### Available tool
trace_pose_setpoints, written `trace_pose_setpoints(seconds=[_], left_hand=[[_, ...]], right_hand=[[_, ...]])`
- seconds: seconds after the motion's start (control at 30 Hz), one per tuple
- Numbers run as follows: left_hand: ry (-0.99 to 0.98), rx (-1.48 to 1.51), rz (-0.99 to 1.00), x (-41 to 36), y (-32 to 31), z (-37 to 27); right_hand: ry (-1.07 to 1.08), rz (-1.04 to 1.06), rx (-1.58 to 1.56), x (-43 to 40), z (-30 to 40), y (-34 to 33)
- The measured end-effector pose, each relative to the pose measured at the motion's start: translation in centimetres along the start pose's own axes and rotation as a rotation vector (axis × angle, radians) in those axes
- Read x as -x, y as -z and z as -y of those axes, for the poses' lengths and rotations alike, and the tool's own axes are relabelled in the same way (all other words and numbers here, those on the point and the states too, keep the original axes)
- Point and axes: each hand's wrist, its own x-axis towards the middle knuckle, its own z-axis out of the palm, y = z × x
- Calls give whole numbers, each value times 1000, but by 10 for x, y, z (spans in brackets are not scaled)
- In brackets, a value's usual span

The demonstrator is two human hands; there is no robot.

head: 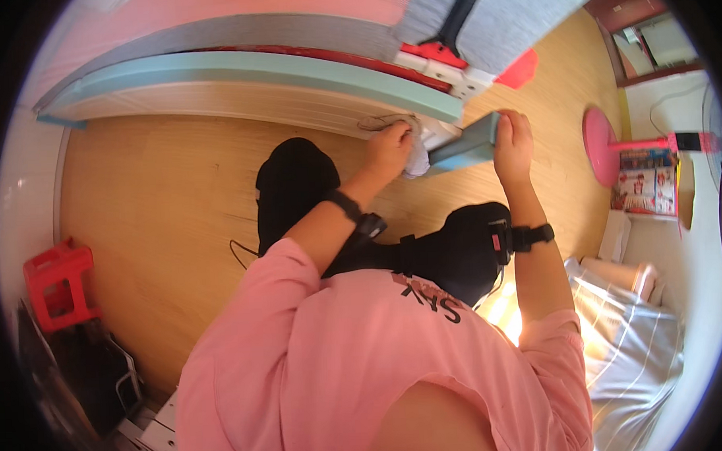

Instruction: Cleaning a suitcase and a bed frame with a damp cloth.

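My left hand (389, 153) is closed on a pale grey cloth (417, 159), beside the white lower side of a bed-like frame with a light blue rail (260, 71). To its right, my right hand (513, 142) grips the end of a blue-grey box-shaped piece (468, 143), possibly a drawer or a leg of the frame. The cloth touches or lies very near this piece's left end; which one is hard to tell. Part of the cloth is hidden under my left fingers. A loop of cord or cloth edge (372, 122) shows behind that hand.
Grey and pink fabric (306, 24) covers the frame's top, with a red and black strap fitting (441, 50) at its corner. A pink fan stand (600, 147) and books (645, 186) are at the right. A red plastic stool (62, 286) stands on the wooden floor (157, 191) at left.
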Motion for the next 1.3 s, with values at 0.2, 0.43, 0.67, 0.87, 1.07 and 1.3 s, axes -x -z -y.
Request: trace_pose_setpoints(seconds=[0.2,0.43,0.67,0.87,1.07,1.3], left_hand=[[279,-103,-364,-40,169,67],[340,-156,-732,-102,349,152],[503,-87,-759,-91,219,108],[348,-47,-908,-84,200,115],[624,271,-830,-97,285,135],[463,-81,-744,-87,254,112]], right_hand=[[7,19,-17,0,3,-6],[7,42,18,-2,6,-5],[-22,61,19,1,-4,-9],[-14,89,9,3,-16,-5],[-47,102,49,4,-12,-6],[-81,116,76,4,-17,-1]])
